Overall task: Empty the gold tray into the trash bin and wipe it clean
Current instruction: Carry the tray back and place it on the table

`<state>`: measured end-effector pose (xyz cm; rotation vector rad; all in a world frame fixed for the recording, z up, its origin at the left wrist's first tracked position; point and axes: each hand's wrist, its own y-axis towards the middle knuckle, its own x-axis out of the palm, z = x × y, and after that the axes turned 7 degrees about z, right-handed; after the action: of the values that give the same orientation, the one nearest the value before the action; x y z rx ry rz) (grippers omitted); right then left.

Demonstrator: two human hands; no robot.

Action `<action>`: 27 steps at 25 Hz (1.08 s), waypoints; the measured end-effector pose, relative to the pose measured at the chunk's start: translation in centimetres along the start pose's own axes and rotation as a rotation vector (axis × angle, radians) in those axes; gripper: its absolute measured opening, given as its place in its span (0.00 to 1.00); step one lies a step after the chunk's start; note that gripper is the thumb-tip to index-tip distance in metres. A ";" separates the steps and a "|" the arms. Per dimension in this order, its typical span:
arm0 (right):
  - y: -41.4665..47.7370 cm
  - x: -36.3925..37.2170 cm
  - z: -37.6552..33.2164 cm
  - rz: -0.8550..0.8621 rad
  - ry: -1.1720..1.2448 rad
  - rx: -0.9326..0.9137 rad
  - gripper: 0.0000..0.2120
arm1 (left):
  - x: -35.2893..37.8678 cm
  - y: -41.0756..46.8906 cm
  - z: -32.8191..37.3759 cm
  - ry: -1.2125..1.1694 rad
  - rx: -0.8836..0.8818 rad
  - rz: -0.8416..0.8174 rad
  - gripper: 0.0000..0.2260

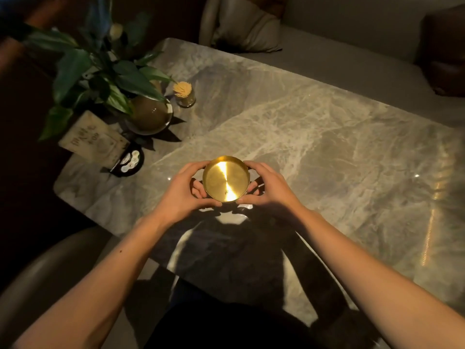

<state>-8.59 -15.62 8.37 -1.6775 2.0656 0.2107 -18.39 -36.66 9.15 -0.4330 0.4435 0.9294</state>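
Observation:
A small round gold tray (225, 178) is held between both my hands just above the marble table (327, 137). My left hand (187, 186) grips its left rim, thumb at the near edge and fingers under and behind it. My right hand (268, 185) grips the right rim the same way. The tray's shiny inside shows only a tiny dark speck near its front edge. No trash bin or cloth is in view.
At the table's far left stand a potted plant (141, 107) in a round bowl, a jar of toothpicks (185, 94), a printed card (93, 138) and a small black dish (129, 159). A padded seat (45, 270) sits at lower left, a cushioned bench (251, 34) beyond the table.

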 end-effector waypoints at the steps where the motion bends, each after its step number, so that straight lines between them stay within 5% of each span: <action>1: 0.2 0.8 -0.3 -0.022 -0.023 -0.005 0.40 | -0.6 -0.3 -0.7 0.001 -0.007 0.013 0.42; 5: 1.3 5.3 -2.0 -0.064 -0.153 -0.010 0.42 | -3.9 -1.0 -4.1 0.048 -0.034 0.012 0.42; 8: 2.4 9.4 -3.2 -0.073 -0.180 -0.034 0.39 | -6.9 -1.2 -8.3 0.117 0.103 0.010 0.41; 27: 10.6 31.8 -10.6 -0.228 -0.375 0.056 0.43 | -22.4 -2.4 -25.9 0.110 -0.099 0.017 0.42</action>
<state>-26.05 -45.42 1.64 -1.6757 1.5825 0.3582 -32.68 -66.57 0.18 -0.5735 0.5036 0.9497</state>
